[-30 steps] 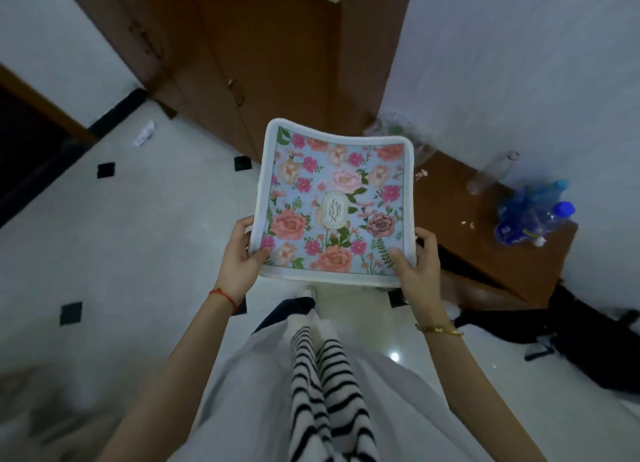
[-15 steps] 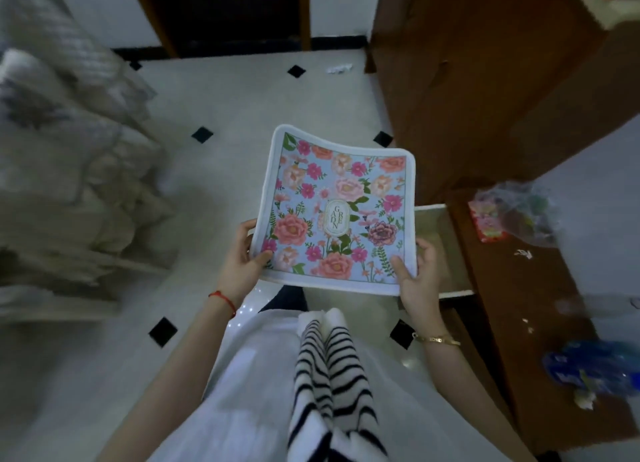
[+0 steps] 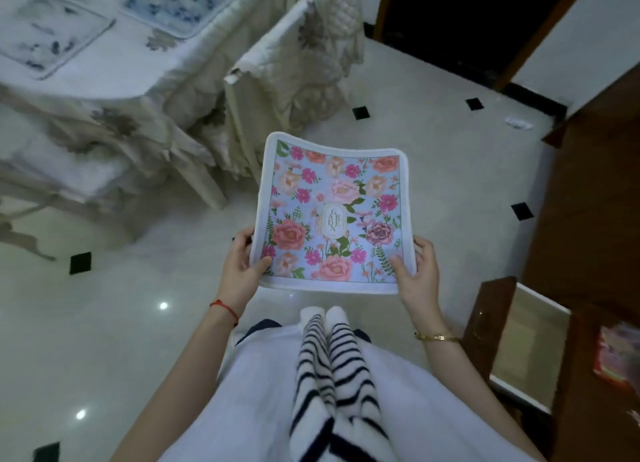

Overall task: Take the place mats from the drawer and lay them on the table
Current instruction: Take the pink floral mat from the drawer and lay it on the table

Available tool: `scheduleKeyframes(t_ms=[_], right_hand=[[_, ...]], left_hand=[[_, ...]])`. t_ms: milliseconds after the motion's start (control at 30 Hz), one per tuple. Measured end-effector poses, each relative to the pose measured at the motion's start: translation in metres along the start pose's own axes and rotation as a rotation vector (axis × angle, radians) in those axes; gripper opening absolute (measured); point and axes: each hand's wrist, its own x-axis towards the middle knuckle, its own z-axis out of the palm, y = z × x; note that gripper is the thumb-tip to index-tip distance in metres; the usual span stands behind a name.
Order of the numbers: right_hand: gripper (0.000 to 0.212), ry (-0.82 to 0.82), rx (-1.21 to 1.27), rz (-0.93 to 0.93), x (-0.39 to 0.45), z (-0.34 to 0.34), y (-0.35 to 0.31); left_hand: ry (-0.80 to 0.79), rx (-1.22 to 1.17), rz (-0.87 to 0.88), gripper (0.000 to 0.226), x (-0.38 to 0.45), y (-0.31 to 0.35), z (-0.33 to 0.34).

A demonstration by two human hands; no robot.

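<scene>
out front at chest height, left hand and right hand gripping the floral place mat's near corners, thumbs on top

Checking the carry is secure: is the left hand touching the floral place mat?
Touching. The head view shows the left hand gripping the floral place mat, thumb on top.

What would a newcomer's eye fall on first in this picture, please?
The floral mat at centre, gripped at its near corners by the left hand and right hand. Then the table at upper left, where two blue mats lie, and the open drawer at right.
</scene>
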Motion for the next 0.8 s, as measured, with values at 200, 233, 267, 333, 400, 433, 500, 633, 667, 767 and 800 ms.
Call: scheduleKeyframes(t_ms=[200,233,267,333,400,433,500,633,667,767,800], right_hand=[[0.030,-0.200,-0.021,-0.044,-0.018,0.144,-0.034],[0.029,-0.233,-0.023,-0.051,-0.023,0.169,-0.039],[0.027,-0.264,-0.024,-0.057,-0.028,0.193,-0.044],[0.028,-0.335,-0.038,-0.070,-0.040,0.239,-0.052],[0.030,-0.406,-0.050,-0.079,-0.051,0.282,-0.061],[0.032,-0.440,-0.058,-0.081,-0.056,0.301,-0.066],[0.034,-0.508,-0.083,-0.096,-0.066,0.338,-0.076],[0.036,-0.656,-0.130,-0.167,-0.079,0.409,-0.098],[0.036,-0.693,-0.139,-0.189,-0.081,0.427,-0.103],[0.033,-0.813,-0.150,-0.249,-0.085,0.484,-0.123],[0.033,-0.847,-0.151,-0.266,-0.086,0.504,-0.129]], left_hand=[[0.226,-0.035,0.027,0.045,-0.016,-0.001,-0.142],[0.268,-0.039,0.021,0.044,-0.020,-0.003,-0.165],[0.306,-0.045,0.015,0.044,-0.023,-0.004,-0.187],[0.384,-0.058,0.008,0.043,-0.033,-0.008,-0.230],[0.449,-0.069,0.009,0.043,-0.043,-0.011,-0.269],[0.478,-0.073,0.004,0.044,-0.048,-0.013,-0.287],[0.542,-0.089,-0.007,0.045,-0.059,-0.017,-0.319],[0.699,-0.146,-0.012,0.046,-0.077,-0.023,-0.371],[0.736,-0.169,-0.015,0.046,-0.080,-0.024,-0.382],[0.849,-0.231,-0.020,0.046,-0.081,-0.026,-0.418],[0.889,-0.249,-0.018,0.046,-0.080,-0.026,-0.430]])
